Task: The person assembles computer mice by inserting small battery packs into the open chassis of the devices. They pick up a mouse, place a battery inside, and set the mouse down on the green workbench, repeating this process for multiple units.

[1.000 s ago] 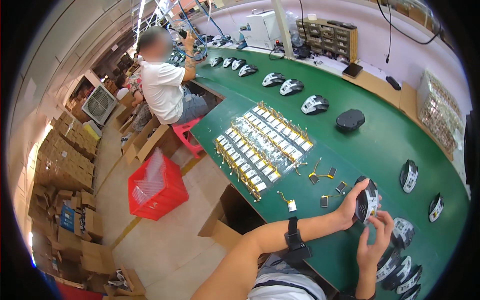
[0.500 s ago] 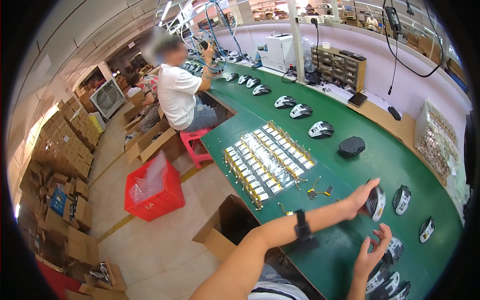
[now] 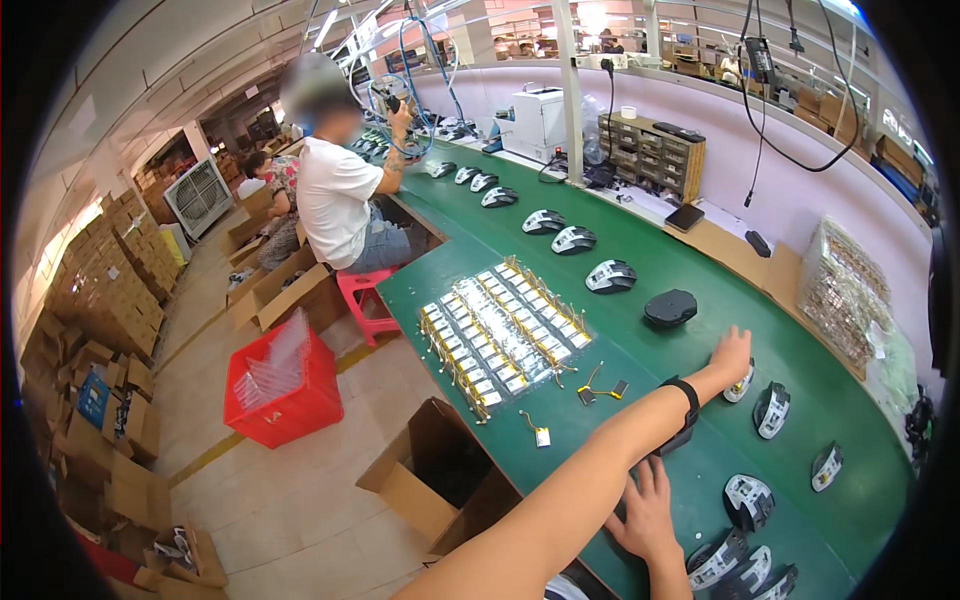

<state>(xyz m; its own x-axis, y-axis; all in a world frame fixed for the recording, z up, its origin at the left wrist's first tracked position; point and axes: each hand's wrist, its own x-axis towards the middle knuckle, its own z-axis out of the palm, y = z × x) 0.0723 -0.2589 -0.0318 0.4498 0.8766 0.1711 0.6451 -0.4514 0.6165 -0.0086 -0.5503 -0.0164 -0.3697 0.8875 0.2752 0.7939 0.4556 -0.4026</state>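
Observation:
My left hand (image 3: 732, 355) reaches across the green bench, its curled fingers on a black-and-silver computer mouse (image 3: 738, 387) that they partly cover. My left wrist wears a black band (image 3: 688, 400) with a dark block under it. My right hand (image 3: 645, 512) lies low over the bench near that block, fingers stretched apart, holding nothing. To the right stand two more mice (image 3: 771, 410) (image 3: 827, 466) with light inner parts showing. Several similar mice (image 3: 748, 502) cluster beside my right hand. A dark mouse-shaped piece (image 3: 670, 308) sits just beyond my left hand.
Rows of small white battery packs with yellow wires (image 3: 505, 335) cover the bench's left part; loose ones (image 3: 542, 436) lie nearer. Mice (image 3: 574, 240) line the bench toward a seated co-worker (image 3: 345, 190). A red crate (image 3: 283, 390) and open carton (image 3: 440, 470) stand on the floor.
My left hand has set the mouse lower, onto the bench, and turned over it. My right hand has moved left and its fingers have spread. The view has shifted slightly.

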